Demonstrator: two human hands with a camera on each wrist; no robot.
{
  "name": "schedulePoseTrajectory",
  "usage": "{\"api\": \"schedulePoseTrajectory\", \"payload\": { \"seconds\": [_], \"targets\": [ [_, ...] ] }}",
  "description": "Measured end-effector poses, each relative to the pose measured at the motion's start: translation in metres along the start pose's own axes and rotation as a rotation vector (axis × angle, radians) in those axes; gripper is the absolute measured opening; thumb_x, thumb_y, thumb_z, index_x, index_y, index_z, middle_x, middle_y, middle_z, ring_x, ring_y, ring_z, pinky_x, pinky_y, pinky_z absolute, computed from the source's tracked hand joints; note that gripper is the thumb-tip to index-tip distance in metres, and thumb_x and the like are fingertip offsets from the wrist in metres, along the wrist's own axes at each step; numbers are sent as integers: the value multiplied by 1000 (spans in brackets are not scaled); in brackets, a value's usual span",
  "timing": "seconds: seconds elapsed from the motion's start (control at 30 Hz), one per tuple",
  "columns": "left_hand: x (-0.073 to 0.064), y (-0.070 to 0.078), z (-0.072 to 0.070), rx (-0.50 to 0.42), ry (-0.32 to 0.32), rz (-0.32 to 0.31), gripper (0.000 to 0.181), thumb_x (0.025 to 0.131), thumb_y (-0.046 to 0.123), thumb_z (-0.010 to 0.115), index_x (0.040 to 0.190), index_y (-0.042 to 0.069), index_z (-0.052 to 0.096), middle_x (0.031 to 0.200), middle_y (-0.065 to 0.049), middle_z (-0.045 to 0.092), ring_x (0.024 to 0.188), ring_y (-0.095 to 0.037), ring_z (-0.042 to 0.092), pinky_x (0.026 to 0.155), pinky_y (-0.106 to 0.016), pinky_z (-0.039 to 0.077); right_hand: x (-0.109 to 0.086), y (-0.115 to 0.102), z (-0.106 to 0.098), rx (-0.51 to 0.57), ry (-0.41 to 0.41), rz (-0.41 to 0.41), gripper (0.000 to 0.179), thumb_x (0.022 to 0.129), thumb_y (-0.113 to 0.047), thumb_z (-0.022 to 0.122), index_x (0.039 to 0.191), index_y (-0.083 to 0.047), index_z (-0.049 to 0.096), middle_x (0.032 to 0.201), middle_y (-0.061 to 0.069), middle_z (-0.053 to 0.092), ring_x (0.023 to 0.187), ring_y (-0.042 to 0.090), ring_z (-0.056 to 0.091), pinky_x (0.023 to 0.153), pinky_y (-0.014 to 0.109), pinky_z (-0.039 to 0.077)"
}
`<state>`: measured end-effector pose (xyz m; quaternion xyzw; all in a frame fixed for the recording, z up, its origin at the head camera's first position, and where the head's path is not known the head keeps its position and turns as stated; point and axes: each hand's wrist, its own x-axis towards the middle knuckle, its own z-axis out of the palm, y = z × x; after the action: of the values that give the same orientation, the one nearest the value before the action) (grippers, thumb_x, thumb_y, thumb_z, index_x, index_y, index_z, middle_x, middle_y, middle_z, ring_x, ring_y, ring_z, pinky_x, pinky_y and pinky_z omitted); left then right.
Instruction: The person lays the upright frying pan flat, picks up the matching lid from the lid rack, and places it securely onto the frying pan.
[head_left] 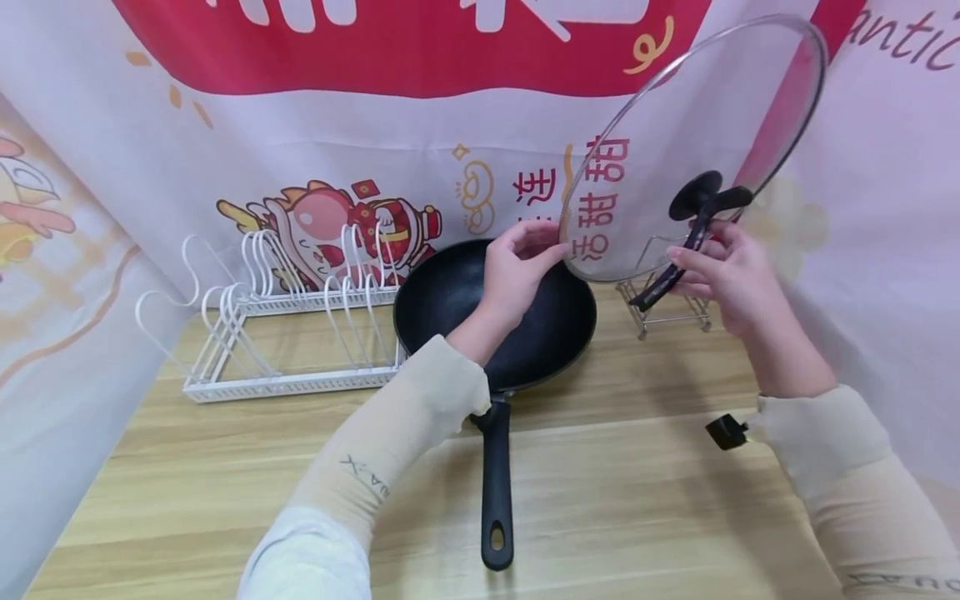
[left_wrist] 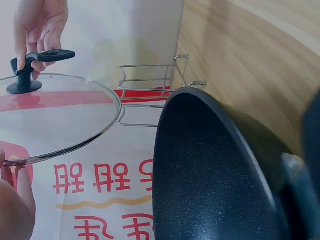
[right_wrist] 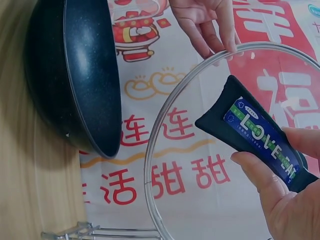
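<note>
A round glass pot lid [head_left: 637, 167] with a metal rim is held up, tilted, above the table at the right. My right hand [head_left: 738, 271] grips its black handle [head_left: 693, 237], which bears a blue label [right_wrist: 262, 140] in the right wrist view. At the lid's near left rim, my left hand [head_left: 517, 271] pinches the edge between thumb and fingers, as the left wrist view also shows. Below and partly behind the left forearm sits a black wok [head_left: 555, 333], uncovered, its long handle [head_left: 497, 492] pointing toward me.
A white wire rack [head_left: 300, 385] stands left of the wok on the wooden table [head_left: 600, 500]. Behind the lid is a small metal wire stand [head_left: 675, 318]. Printed cloth [head_left: 420, 125] hangs along the back and sides.
</note>
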<state>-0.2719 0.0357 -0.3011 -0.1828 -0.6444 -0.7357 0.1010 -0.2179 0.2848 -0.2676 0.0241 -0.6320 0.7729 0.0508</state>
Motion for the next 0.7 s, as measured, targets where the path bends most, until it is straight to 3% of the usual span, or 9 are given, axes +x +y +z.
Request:
{"api": "schedulePoseTrajectory", "payload": {
  "seconds": [0.13,0.33,0.47,0.7],
  "targets": [
    [-6,0,-7,-24,38,16,24,91,-2,76,113,-7,69,109,-18,72,97,-15,66,90,-28,55,1,2,6,-30,-31,15,39,95,4,68,121,-8,41,87,1,67,68,13,72,63,28,61],
    [-11,0,-17,-63,49,44,23,93,-5,72,115,-8,65,110,-17,69,96,-15,64,90,-30,55,5,4,16,-97,-52,26,56,96,0,68,139,2,32,90,-2,70,67,12,71,64,26,61],
    [-13,-1,-23,-107,61,39,23,93,-8,71,115,-10,64,109,-17,69,94,-14,64,86,-29,57,7,6,22,-146,-60,25,52,96,-2,69,137,1,35,89,-3,70,68,10,71,63,25,60],
    [-16,-1,-30,-168,84,13,24,91,-13,69,114,-11,63,102,-10,69,92,-20,65,79,-26,59,9,10,28,-344,-65,28,62,98,-6,68,145,6,30,93,-9,67,78,5,69,67,22,60]
  ]
}}
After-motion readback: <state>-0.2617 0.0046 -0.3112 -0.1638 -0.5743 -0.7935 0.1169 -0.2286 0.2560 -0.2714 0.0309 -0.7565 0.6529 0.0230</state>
